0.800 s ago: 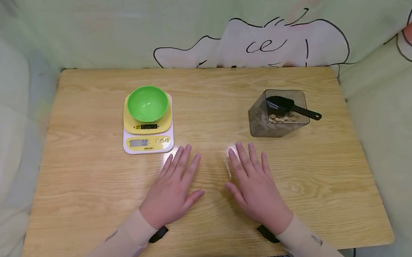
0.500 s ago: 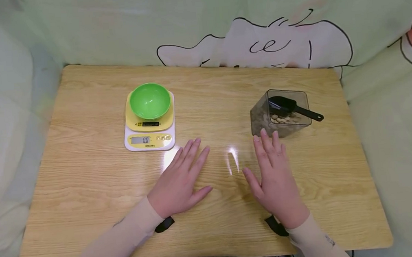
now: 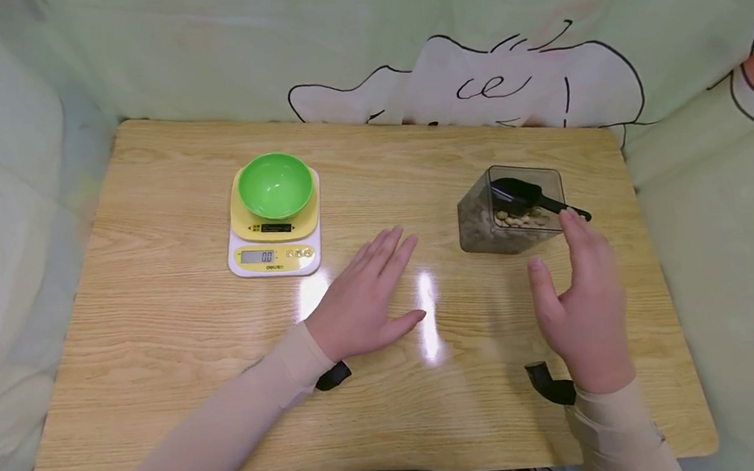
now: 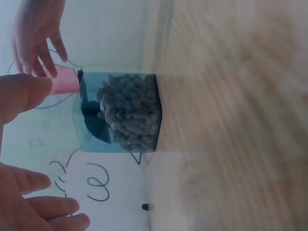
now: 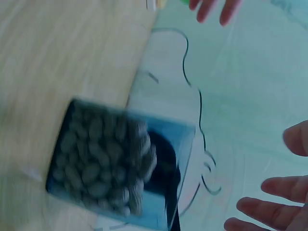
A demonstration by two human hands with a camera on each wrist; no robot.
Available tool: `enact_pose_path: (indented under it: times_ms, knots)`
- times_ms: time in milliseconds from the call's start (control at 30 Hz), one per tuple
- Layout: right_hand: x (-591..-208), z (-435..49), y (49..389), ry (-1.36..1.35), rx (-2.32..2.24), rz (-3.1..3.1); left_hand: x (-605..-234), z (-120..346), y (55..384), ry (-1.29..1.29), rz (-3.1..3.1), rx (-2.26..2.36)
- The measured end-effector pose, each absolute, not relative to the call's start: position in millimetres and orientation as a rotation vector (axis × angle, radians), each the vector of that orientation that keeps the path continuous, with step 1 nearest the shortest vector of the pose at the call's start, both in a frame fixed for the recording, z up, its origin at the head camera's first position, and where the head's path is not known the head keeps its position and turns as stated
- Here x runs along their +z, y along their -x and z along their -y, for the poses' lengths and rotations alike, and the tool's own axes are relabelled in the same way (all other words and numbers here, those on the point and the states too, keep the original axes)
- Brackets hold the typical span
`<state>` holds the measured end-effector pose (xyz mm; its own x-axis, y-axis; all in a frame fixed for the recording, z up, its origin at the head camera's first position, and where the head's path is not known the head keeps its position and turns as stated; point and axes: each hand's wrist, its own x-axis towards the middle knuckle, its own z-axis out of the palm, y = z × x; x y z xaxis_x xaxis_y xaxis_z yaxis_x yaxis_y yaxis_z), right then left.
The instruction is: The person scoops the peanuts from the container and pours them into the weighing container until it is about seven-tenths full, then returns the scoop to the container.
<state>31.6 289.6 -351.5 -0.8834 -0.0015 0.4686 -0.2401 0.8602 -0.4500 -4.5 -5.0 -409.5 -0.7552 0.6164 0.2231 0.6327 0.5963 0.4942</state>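
Wooden worktop (image 3: 159, 359) seen from above, with pale green cartoon-printed cloth draped behind and beside it. Towards the far right of the worktop stands a clear plastic container (image 3: 484, 230) part-filled with light-coloured beans (image 3: 517, 218). A black scoop (image 3: 523, 194) rests inside it, bowl among the beans, its handle poking out over the right rim.

Right hand (image 3: 585, 307) hangs above the worktop just in front of the container's right corner, palm turned inward towards the left. Its fingers (image 3: 575, 229) are straight and together, the thumb held apart, and they grip nothing. The fingertips sit just beside the tip of the scoop handle; whether they touch it cannot be told.

Left hand (image 3: 364, 300) lies low over the middle of the worktop, fingers (image 3: 388, 248) straight and slightly spread, pointing towards the container and well short of it. It holds nothing.

Further left, a yellow and white kitchen scale (image 3: 271, 258) carries a green bowl (image 3: 275, 186).

The wrist views show the container from the side, beans heaped against its wall.
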Motion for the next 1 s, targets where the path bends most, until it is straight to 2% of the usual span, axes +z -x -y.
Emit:
enact_pose_path:
  times_ms: [233,567,1000]
  knots:
    - [-343.1,-315.9,-16.2,-0.013,0.699,2.59,-410.1,-19.4,28.8,1.04,2.819,-0.98]
    - [-351.1,-339.3,3.1,0.151,0.697,2.616,-417.4,-46.9,57.3,0.986,2.915,-1.133]
    - [-357.1,-349.7,22.7,0.523,0.794,2.705,-417.9,-80.4,84.8,0.963,3.023,-1.235]
